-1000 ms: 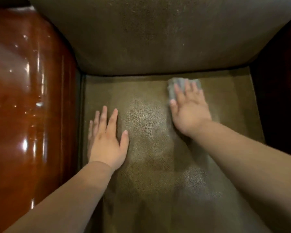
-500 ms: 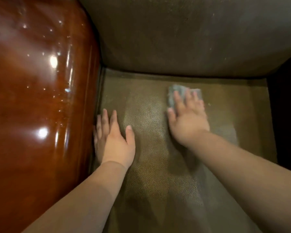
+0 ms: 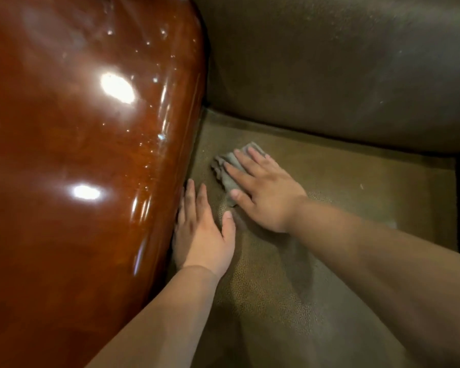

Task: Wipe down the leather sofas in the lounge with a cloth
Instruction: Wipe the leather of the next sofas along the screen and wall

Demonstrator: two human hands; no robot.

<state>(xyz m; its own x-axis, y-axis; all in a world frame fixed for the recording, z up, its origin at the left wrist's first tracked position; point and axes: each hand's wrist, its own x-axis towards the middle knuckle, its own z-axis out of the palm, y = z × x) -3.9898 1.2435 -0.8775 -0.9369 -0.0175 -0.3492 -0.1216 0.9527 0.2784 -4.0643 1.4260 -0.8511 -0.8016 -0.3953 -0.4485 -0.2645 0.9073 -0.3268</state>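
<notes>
Glossy wooden armrest (image 3: 77,168) on the left, sofa seat (image 3: 343,187) beside it. Left hand (image 3: 203,235) lies flat at the seat's left edge; right hand (image 3: 263,192), fingers spread, presses the cloth (image 3: 225,168) near the back-left corner, pointing toward the armrest.

Grey cloth (image 3: 230,168), pebbled olive-brown seat (image 3: 343,187)

left: glossy wooden armrest (image 3: 85,168) walls off that side, left hand (image 3: 205,235) flat against its base | far: backrest cushion (image 3: 343,70) blocks | centre: right hand (image 3: 266,195) on cloth (image 3: 229,166) | right and near: seat cushion (image 3: 369,187) open
</notes>
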